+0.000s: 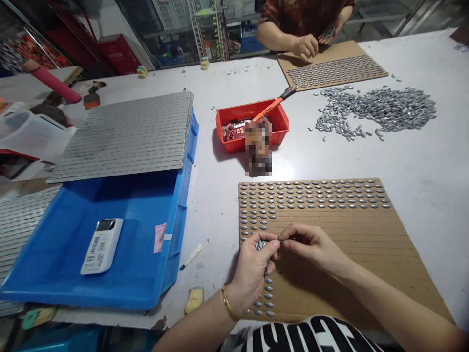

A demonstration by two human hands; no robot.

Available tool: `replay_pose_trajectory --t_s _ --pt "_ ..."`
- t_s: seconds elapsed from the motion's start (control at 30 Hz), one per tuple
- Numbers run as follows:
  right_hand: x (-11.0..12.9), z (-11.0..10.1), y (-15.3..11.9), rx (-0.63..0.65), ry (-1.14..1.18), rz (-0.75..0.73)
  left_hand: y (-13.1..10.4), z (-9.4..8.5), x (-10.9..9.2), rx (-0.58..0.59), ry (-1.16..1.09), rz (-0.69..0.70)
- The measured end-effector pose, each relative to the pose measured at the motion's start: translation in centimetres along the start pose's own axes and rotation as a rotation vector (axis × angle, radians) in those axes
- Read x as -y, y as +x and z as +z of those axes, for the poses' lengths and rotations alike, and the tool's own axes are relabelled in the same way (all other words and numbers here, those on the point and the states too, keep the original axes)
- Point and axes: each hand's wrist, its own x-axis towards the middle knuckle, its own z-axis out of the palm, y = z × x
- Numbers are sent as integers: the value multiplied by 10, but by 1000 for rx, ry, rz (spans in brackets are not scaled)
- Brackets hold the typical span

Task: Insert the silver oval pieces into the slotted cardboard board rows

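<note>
My left hand, a gold-coloured bangle at its wrist, is closed around a small heap of silver pointed-oval pieces. The fingers of my right hand are pinched together and meet the left fingertips; what is between them is too small to make out. Both hands are over the left part of a brown corrugated cardboard sheet. Rows of the same silver pieces lie on it along the far edge and down the left side. Part of the left-side rows is hidden behind my left hand.
A red bin with an orange-handled tool stands beyond the sheet, beside a pixelated patch. Loose silver pieces are heaped at right. A co-worker's hands are over another cardboard sheet. Left, a blue tray holds a white device.
</note>
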Motion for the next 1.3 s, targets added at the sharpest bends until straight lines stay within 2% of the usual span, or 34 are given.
replay_pose_trajectory --t_s 0.23,0.37,0.53,0.67,0.77,0.97,1.13,1.2,1.3 --pt "5 0 -2 21 42 0 -1 2 -1 7 11 -11" --pt "2 4 -1 9 -39 -57 0 0 1 21 8 -5" --pt "-3 2 -2 -89 -217 -132 0 -2 2 38 7 -11" --pt "-1 2 -5 -167 -196 -185 0 -2 2 78 39 -53" --pt "3 4 -7 -168 -219 -226 -2 -1 3 124 53 -80" --pt "4 4 -13 -140 -430 -312 -4 1 3 117 51 -135" --pt "-1 -3 -19 -153 -588 -475 -5 -1 -6 118 -50 -221" --pt "-5 -7 -17 -223 -628 -484 -5 -5 -16 96 -134 -186" --pt "-12 -11 -7 -284 -675 -479 -4 -12 -34 -20 -208 39"
